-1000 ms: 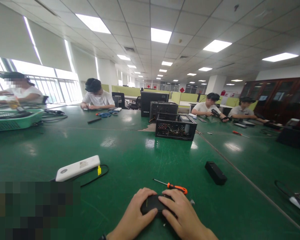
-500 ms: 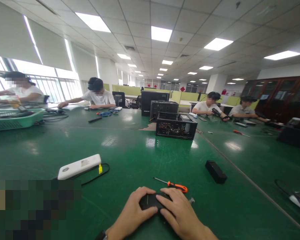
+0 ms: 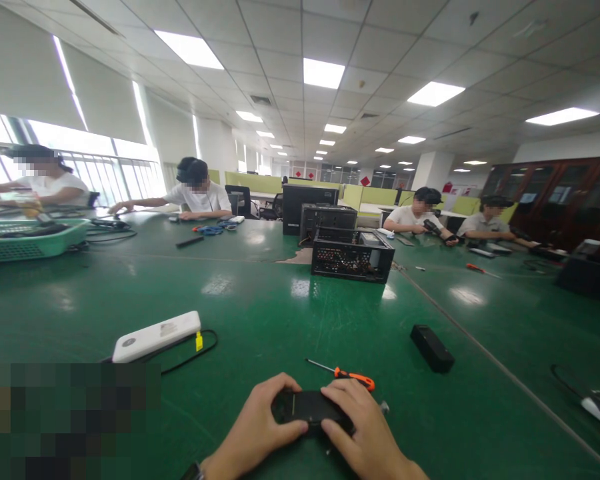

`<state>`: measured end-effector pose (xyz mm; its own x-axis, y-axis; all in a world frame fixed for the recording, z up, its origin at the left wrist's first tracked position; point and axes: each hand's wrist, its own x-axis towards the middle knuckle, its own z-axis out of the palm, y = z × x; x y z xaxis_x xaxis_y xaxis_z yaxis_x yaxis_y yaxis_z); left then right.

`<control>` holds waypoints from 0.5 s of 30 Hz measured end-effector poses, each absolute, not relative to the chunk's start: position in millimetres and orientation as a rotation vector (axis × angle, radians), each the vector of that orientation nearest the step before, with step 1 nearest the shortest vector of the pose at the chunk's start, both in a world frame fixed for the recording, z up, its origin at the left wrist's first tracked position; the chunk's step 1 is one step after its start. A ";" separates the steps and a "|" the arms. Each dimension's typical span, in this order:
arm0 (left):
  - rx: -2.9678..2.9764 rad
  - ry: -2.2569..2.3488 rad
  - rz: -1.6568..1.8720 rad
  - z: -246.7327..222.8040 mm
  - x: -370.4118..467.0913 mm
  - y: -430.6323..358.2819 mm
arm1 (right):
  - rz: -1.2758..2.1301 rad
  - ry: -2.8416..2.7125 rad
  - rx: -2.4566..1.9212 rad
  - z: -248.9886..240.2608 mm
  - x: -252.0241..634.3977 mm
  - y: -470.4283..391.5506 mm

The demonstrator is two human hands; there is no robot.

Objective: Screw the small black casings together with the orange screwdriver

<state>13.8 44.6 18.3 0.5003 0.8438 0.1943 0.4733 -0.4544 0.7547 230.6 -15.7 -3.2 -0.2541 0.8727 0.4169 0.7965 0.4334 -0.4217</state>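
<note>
Low in the middle of the view, a small flat black box-shaped device [image 3: 311, 405] sits between my hands, close to the table top. My left hand [image 3: 263, 415] grips its left end, thumb on the near edge and fingers on the far edge. My right hand [image 3: 357, 420] holds its right end, fingers across the top and thumb at the near side. Just beyond the device lies a screwdriver [image 3: 354, 378] with an orange and black handle, its tip pointing left. A small clear piece [image 3: 384, 407] rests beside my right hand.
A white power bank [image 3: 157, 337] with a black cable lies to the left, a black block [image 3: 432, 348] to the right. Open computer cases [image 3: 353, 259] stand farther back on the green table [image 3: 250, 293]. A green basket [image 3: 55, 241] is at far left. Several people sit around.
My left hand has shifted slightly left, and the fingers of my right hand have drawn back, so more of the black device's top shows. Both hands keep hold of it.
</note>
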 end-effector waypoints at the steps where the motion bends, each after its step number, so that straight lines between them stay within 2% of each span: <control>1: 2.115 1.082 0.749 17.4 13.7 45.3 | 0.170 -2.082 -1.400 -3.8 230.9 -15.3; 15: 2.088 0.958 0.821 5.1 19.9 48.7 | -0.189 -2.362 -1.353 -7.3 205.7 -13.8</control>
